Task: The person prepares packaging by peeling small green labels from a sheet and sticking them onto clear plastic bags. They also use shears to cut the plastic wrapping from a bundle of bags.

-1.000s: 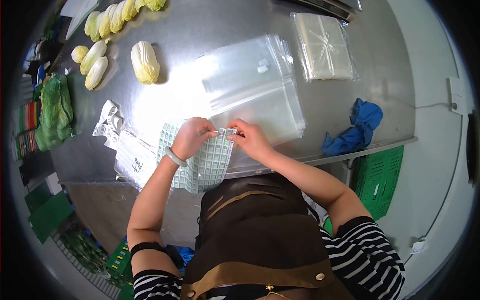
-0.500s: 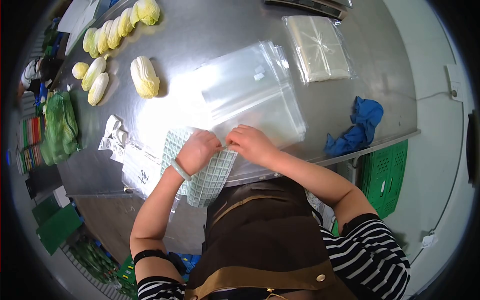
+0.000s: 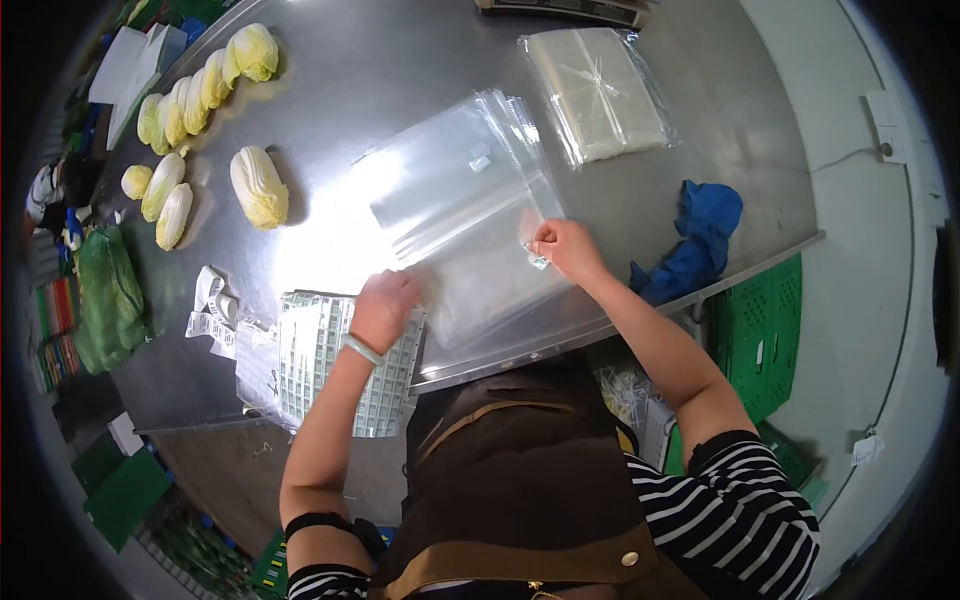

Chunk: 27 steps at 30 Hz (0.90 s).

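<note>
My right hand (image 3: 568, 248) is over the stack of clear plastic bags (image 3: 450, 215), fingers pinched on a small pale-green sticker (image 3: 539, 262) close to the bags' surface. My left hand (image 3: 385, 312) is over the upper right part of a sheet of stickers (image 3: 330, 345), its fingertips near the bags' lower left edge. Those fingertips are blurred, and whether they grip anything does not show. Rows of small pale-green squares cover the sheet, which lies near the table's front edge. A small white label (image 3: 480, 160) shows on the upper part of the bags.
Several napa cabbages (image 3: 260, 188) lie at the left of the metal table (image 3: 350, 70). A wrapped pack (image 3: 598, 95) lies at the back right, near a blue cloth (image 3: 700, 240). Label strips (image 3: 212, 310) lie left of the sheet. Green crates (image 3: 755, 350) stand below the table's right side.
My right hand has moved right, away from the sheet, carrying a sticker over the bags. The sheet, bent up between both hands before, now lies flatter. The view has shifted slightly.
</note>
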Each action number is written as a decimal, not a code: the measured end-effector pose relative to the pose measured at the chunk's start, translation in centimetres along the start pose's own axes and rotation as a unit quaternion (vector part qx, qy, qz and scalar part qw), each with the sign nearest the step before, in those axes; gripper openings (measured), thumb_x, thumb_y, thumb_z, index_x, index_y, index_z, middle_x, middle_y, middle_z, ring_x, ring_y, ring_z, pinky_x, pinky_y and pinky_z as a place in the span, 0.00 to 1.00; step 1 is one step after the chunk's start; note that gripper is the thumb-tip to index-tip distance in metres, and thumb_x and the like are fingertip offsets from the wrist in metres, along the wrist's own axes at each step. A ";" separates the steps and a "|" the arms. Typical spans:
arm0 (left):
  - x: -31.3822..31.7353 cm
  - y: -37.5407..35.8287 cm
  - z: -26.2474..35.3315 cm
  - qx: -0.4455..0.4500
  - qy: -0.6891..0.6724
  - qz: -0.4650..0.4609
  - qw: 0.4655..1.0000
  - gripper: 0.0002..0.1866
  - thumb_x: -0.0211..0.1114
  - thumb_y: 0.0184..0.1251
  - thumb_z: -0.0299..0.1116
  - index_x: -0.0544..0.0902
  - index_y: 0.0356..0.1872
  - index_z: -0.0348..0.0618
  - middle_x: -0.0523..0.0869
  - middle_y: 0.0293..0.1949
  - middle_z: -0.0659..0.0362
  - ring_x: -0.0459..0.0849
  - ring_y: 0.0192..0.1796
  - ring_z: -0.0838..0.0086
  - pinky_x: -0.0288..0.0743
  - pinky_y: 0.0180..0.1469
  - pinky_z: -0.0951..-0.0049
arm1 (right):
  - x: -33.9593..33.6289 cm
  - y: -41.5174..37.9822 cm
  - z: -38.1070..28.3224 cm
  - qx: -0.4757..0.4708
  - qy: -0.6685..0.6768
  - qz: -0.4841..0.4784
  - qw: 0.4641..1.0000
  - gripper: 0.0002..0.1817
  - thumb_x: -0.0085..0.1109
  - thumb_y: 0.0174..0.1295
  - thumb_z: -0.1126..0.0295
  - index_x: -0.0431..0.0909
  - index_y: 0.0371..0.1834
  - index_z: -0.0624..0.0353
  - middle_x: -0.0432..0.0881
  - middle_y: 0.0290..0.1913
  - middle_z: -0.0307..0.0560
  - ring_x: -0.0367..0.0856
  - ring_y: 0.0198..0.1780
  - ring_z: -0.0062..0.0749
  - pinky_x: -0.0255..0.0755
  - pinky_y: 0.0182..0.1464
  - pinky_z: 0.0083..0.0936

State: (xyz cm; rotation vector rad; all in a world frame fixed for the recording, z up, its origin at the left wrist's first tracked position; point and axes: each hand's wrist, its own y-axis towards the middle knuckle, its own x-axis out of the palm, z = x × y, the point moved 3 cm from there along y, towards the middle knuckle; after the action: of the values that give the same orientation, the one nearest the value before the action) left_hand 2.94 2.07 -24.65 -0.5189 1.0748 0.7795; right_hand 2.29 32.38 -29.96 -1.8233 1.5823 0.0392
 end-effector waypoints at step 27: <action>6.2 1.4 0.8 -0.161 -0.311 -0.059 0.935 0.07 0.69 0.58 0.32 0.86 0.35 0.41 0.83 0.31 0.56 0.80 0.35 0.70 0.74 0.41 0.70 | -3.3 0.7 -2.4 -0.106 -0.132 0.153 0.974 0.13 0.66 0.55 0.68 0.71 0.36 0.58 0.80 0.32 0.48 0.82 0.33 0.46 0.75 0.36 0.39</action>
State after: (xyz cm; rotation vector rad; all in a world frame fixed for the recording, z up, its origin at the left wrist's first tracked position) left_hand 3.90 5.39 -30.05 -0.5544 0.3247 0.9352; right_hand -0.14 33.93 -27.00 -1.6301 1.6990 0.5882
